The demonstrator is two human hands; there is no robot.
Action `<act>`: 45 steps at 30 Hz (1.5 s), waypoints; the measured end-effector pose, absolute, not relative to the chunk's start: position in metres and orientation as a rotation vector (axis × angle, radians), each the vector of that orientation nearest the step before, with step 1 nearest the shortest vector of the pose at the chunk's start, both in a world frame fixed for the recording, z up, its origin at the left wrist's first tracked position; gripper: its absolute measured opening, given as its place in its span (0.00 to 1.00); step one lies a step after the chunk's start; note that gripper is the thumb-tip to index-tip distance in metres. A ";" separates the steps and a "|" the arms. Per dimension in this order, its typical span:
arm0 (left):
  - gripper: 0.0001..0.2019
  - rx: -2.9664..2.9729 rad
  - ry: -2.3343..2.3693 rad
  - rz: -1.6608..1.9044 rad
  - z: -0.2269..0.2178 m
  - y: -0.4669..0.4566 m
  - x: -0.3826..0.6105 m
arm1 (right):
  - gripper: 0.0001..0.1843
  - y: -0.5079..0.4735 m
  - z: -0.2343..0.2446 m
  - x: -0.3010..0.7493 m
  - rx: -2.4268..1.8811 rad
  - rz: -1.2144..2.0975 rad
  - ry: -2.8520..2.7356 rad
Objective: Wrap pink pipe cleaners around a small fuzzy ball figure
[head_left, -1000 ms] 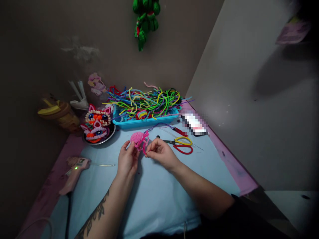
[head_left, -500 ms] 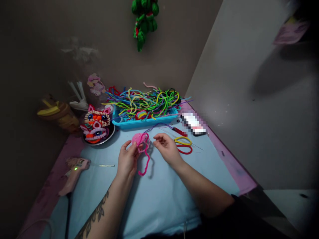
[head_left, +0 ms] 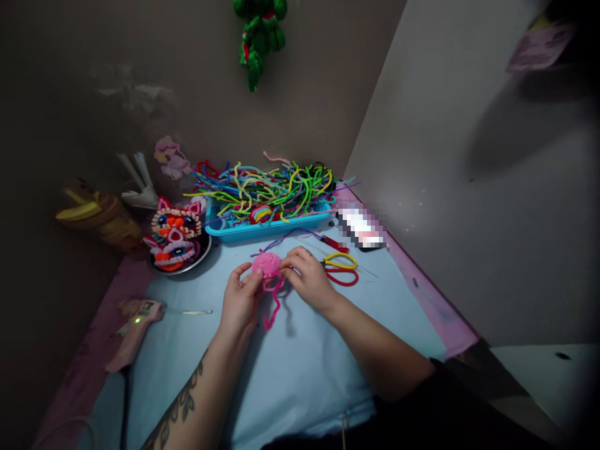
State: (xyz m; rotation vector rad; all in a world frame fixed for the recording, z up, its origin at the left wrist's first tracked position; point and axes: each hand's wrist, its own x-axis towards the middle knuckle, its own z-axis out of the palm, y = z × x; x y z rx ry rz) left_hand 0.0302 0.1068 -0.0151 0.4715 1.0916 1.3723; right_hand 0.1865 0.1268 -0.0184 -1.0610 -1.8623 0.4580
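Note:
My left hand [head_left: 240,299] pinches a round pink fuzzy piece [head_left: 266,262] between thumb and fingers over the middle of the table. A darker pink pipe cleaner [head_left: 277,300] runs along the lower edge of this piece, and its loose end hangs below. At the right edge of the round piece, my right hand [head_left: 307,278] has its fingertips closed on the darker pink pipe cleaner; the exact pinch point is small and partly hidden. Just right of that hand lie scissors [head_left: 342,277] with yellow and red handles, their blades hidden behind the hand.
A blue tray [head_left: 267,234] heaped with pipe cleaners stands at the back. Left are a bowl [head_left: 180,270] with lion-head figures and a pink glue gun [head_left: 134,334] with a lit green light. A red-handled tool [head_left: 335,244] and a phone [head_left: 360,230] lie right.
My right hand has moved left to the pink piece and closed on the darker pipe cleaner. That pipe cleaner's upper loop now lies along the piece's edge. The view has shifted slightly.

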 end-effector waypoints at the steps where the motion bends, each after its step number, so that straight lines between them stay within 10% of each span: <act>1: 0.31 0.458 1.082 1.361 -0.015 0.107 0.030 | 0.07 0.127 -0.018 0.187 -1.097 0.444 -1.869; 31: 0.36 0.414 1.133 1.508 -0.015 0.109 0.031 | 0.07 0.101 -0.023 0.156 -0.797 0.396 -2.187; 45: 0.36 0.442 1.072 1.527 -0.012 0.108 0.031 | 0.10 0.098 -0.003 0.168 -0.480 1.533 -1.719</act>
